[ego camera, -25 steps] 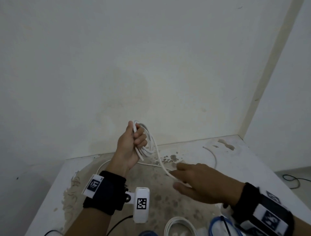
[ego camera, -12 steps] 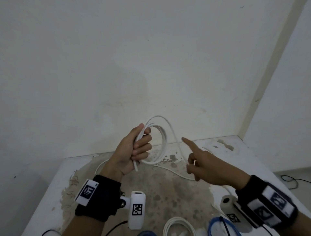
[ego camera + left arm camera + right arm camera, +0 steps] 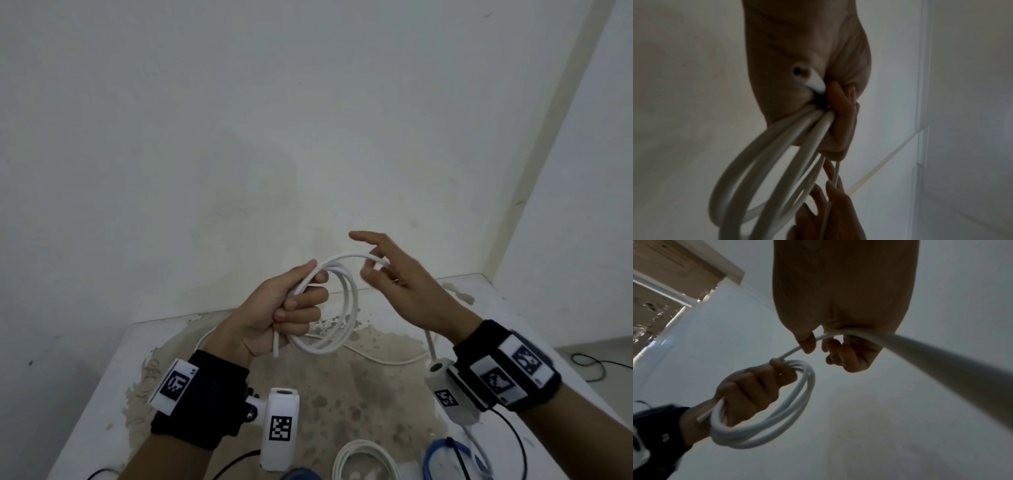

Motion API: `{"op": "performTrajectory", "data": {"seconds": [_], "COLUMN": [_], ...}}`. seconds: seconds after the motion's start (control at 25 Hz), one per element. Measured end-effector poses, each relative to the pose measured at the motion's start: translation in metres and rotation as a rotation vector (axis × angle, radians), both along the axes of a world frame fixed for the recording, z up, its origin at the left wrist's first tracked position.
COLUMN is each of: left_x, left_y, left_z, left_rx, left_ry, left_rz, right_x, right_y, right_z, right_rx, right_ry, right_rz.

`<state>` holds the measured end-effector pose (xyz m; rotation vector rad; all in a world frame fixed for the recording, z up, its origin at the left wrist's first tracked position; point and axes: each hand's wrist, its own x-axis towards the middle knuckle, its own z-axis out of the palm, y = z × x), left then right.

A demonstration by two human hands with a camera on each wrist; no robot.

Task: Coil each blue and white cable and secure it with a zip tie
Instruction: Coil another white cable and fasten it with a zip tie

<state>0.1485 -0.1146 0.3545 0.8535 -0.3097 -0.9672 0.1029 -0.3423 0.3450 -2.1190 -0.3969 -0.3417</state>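
Note:
My left hand [image 3: 291,305] grips a coil of white cable [image 3: 354,305] above the table, with its fingers curled round several loops. The cut end [image 3: 807,78] sticks out below the fist. My right hand [image 3: 387,274] is just right of the coil's top. Its thumb and curled fingers pinch the loose strand [image 3: 838,335], and the index finger points out. From there the strand drops behind the right wrist to the table [image 3: 387,360]. The right wrist view shows the left hand [image 3: 756,386] holding the coil [image 3: 808,384].
The white table [image 3: 102,394] has a stained brown middle and stands in a corner between walls. A coiled white cable [image 3: 363,459] and a coiled blue cable [image 3: 442,455] lie at the near edge. A black wire [image 3: 596,363] lies on the floor to the right.
My right hand has risen from the table with the loose strand and swung it up toward my left hand, laying another loop on the coil. The left hand has tilted the coil open.

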Motion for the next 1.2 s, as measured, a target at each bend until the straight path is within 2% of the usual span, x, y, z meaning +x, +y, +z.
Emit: {"op": "performTrajectory", "data": {"seconds": [0.12,0.24,0.32,0.4,0.6,0.68,0.88,1.04,1.12,1.2], "left_x": [-0.002,-0.003,-0.005,-0.007,-0.008,-0.010,-0.014,-0.016,-0.010,0.002], "left_y": [-0.005,-0.011,-0.012,-0.014,-0.019,-0.025,-0.034,-0.033,-0.022,-0.003], "left_z": [0.004,0.002,-0.002,-0.006,-0.005,-0.005,-0.009,-0.001,0.004,0.008], "left_rx": [-0.015,0.058,0.150,0.140,-0.094,-0.132,0.089,-0.071,-0.157,-0.252], "left_ry": [-0.042,-0.143,-0.220,-0.189,0.064,0.091,-0.065,0.015,0.054,0.052], "left_rz": [0.035,0.197,0.304,0.308,0.236,0.252,0.384,0.324,0.351,0.481], "right_x": [0.003,0.008,0.011,0.013,0.009,0.007,0.012,0.015,0.018,0.020], "right_y": [0.015,0.018,0.014,0.011,0.021,0.026,0.020,0.006,-0.021,-0.056], "right_z": [-0.006,-0.008,-0.010,-0.013,-0.028,-0.029,-0.032,-0.030,-0.028,-0.034], "right_rx": [0.050,0.175,0.235,0.283,0.215,0.311,0.488,0.433,0.412,0.433], "right_ry": [-0.024,-0.064,0.000,0.070,0.109,0.191,0.208,0.444,0.441,0.427], "right_rz": [0.030,-0.077,-0.126,-0.114,-0.007,0.036,-0.086,0.088,0.140,0.076]}}
